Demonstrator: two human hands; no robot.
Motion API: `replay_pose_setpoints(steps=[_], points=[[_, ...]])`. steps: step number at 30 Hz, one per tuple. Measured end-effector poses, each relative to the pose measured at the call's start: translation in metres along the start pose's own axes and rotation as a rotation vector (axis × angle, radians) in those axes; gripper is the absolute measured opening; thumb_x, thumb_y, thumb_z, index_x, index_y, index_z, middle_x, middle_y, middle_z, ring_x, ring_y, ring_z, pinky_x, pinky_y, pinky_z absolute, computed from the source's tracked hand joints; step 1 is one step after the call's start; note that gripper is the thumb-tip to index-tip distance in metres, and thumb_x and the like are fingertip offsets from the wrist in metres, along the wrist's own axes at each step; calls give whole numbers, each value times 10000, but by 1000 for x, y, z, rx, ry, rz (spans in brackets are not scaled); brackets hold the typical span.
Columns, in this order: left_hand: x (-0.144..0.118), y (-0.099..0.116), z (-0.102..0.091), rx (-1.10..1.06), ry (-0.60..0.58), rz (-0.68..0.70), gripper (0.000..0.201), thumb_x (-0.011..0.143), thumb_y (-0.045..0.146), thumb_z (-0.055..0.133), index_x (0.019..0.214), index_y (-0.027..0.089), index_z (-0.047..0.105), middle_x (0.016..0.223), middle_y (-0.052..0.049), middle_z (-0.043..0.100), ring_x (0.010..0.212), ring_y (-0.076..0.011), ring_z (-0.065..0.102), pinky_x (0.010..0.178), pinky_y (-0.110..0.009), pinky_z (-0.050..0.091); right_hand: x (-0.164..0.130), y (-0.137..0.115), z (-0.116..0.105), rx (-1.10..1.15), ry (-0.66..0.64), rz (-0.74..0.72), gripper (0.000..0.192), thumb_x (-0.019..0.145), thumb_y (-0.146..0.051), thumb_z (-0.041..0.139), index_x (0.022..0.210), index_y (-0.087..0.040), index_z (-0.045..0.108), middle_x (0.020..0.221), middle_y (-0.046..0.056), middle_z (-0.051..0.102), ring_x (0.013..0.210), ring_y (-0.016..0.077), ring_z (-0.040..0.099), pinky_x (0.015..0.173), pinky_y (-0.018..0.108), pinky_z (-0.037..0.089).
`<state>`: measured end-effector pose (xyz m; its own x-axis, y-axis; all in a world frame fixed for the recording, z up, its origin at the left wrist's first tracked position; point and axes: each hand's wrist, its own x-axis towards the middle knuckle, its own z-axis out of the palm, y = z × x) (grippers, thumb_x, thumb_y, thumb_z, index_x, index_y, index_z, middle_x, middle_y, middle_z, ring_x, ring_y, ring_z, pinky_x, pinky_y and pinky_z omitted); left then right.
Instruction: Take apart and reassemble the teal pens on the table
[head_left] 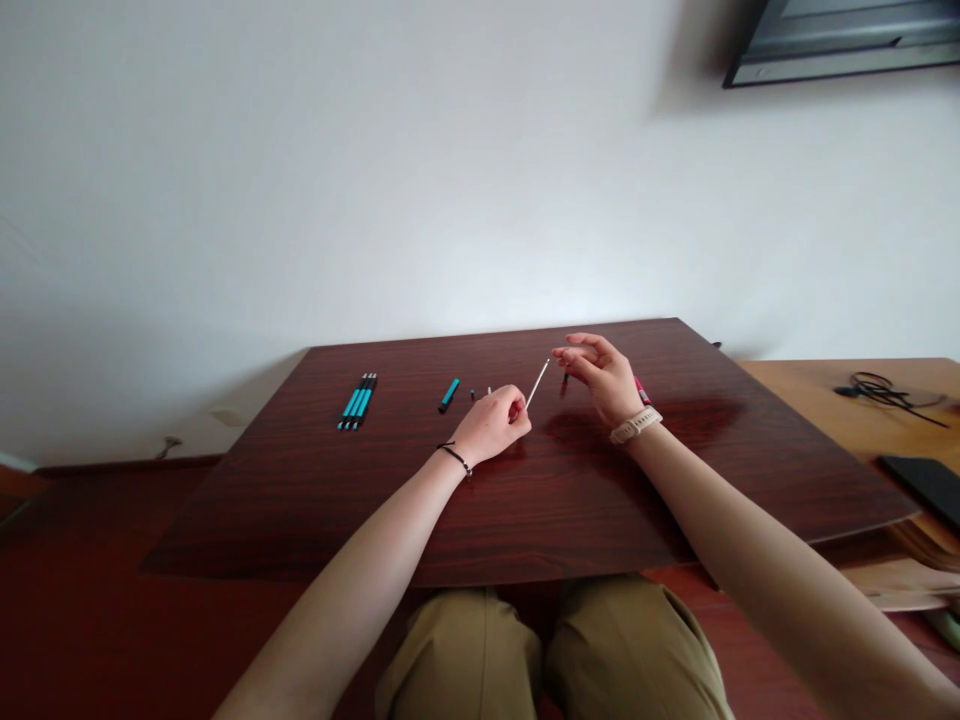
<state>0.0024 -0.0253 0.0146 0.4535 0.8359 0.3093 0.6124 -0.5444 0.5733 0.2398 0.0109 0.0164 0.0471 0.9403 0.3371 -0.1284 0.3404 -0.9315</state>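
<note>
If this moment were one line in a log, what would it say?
left hand: pinches thin white refill rod | right hand: fingers loosely curled near rod tip | dark wooden table: teal pens, teal cap

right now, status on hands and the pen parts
Left hand shut on thin white refill rod. Right hand open beside its tip. Teal pens lie apart, left.

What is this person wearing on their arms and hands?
Both arms are bare, with no sleeves in view. The left hand has a thin black band around its wrist. The right hand has a pale watch with a light strap at its wrist. No gloves or rings can be made out.
</note>
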Motion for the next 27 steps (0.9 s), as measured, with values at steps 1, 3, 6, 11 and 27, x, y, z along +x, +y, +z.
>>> replay_pose_setpoints(steps=[1,3,6,11,27], points=[[0,0,0,-1,-7,1,51,925,167,596,903,213,604,834,1,665,742,-160,600,727,-278,463,0,0,0,23,-9,24,517,812,-546,905,1185,-257,697,1157,90,827,988,214,763,898,363,622],[0,1,1,-3,-21,-4,52,917,162,603,896,210,604,839,1,668,729,-154,593,716,-275,455,-1,0,1,65,-24,75,521,788,-549,924,1165,-260,710,1173,86,826,992,213,760,859,345,626],[0,1,1,-6,-34,-9,50,913,164,612,891,207,601,853,-2,677,728,-150,595,707,-272,449,-2,-1,3,120,-46,122,505,777,-539,936,1142,-265,720,1187,74,822,965,197,751,810,317,623],[0,1,0,-9,-36,1,58,914,166,610,881,208,588,863,-5,681,734,-152,598,706,-273,446,-5,-3,4,120,-98,155,472,803,-520,922,1149,-266,726,1204,70,817,890,177,728,724,294,596],[0,2,0,3,-47,1,70,897,149,625,882,211,596,876,-7,691,746,-157,610,727,-275,463,-8,-6,8,87,-125,156,473,792,-536,923,1126,-262,731,1197,80,819,923,196,735,711,298,572]])
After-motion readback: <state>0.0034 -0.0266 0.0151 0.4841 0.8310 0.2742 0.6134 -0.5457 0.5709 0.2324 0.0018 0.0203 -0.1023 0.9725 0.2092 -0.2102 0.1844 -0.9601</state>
